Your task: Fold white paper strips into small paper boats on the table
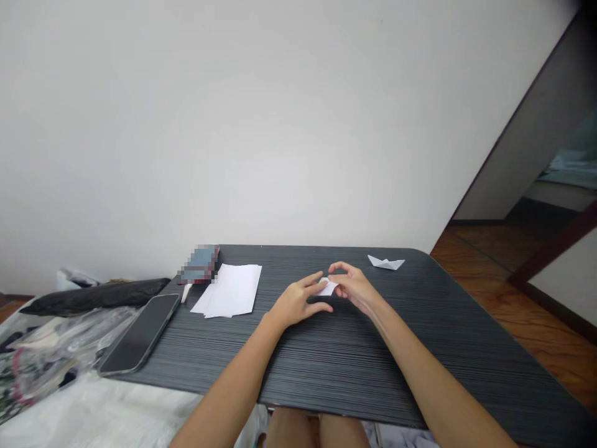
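A small folded piece of white paper [328, 287] lies on the dark striped table [354, 348], between my two hands. My left hand [298, 302] rests on the table with its index finger stretched onto the paper and its thumb beside it. My right hand [353, 286] has its fingers curled and pinches the paper's right side. A finished white paper boat [386, 262] sits apart at the far right of the table.
A stack of white paper sheets [233, 290] lies to the left, with a small booklet [200, 264] behind it. A dark phone [140, 333] lies at the table's left edge. Plastic bags [51, 348] and a black pouch [97, 295] sit further left. Wooden floor lies to the right.
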A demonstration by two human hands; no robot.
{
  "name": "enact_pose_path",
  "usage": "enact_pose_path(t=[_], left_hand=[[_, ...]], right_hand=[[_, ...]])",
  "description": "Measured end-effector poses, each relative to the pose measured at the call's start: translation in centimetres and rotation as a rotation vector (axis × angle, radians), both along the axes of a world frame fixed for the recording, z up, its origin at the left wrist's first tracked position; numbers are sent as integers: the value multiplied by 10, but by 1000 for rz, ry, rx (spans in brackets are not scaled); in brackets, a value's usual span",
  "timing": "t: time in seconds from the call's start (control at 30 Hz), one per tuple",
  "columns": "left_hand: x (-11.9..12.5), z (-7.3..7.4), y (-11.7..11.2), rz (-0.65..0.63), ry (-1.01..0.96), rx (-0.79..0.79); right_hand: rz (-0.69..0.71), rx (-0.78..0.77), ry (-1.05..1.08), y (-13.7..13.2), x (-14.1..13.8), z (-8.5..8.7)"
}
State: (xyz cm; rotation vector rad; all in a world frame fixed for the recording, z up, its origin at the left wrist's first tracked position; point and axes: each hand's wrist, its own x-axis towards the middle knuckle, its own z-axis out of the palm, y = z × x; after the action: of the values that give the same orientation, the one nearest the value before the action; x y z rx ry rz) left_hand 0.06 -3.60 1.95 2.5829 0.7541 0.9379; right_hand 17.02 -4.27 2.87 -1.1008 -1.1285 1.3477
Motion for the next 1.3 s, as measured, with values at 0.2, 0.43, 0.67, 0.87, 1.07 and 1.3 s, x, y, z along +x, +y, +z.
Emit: enact_pose_path(t=[0.2, 0.43, 0.67, 0.87, 1.07, 1.3], left_hand=[[5, -11, 4, 127, 31, 246], [8, -7, -1, 225, 196, 330], [0, -4, 5, 245, 12, 173], [2, 3, 2, 105, -177, -266], [3, 1, 7, -15, -352, -695], [1, 14, 6, -30, -576, -790]], right_hand=[[13, -51, 115, 0, -8, -2], [-8, -69, 135, 1, -12, -4], [190, 153, -165, -3, 3, 5], [209, 284, -355, -5, 4, 5], [173, 250, -298, -4, 4, 2], [227, 263, -80, -4, 8, 5]])
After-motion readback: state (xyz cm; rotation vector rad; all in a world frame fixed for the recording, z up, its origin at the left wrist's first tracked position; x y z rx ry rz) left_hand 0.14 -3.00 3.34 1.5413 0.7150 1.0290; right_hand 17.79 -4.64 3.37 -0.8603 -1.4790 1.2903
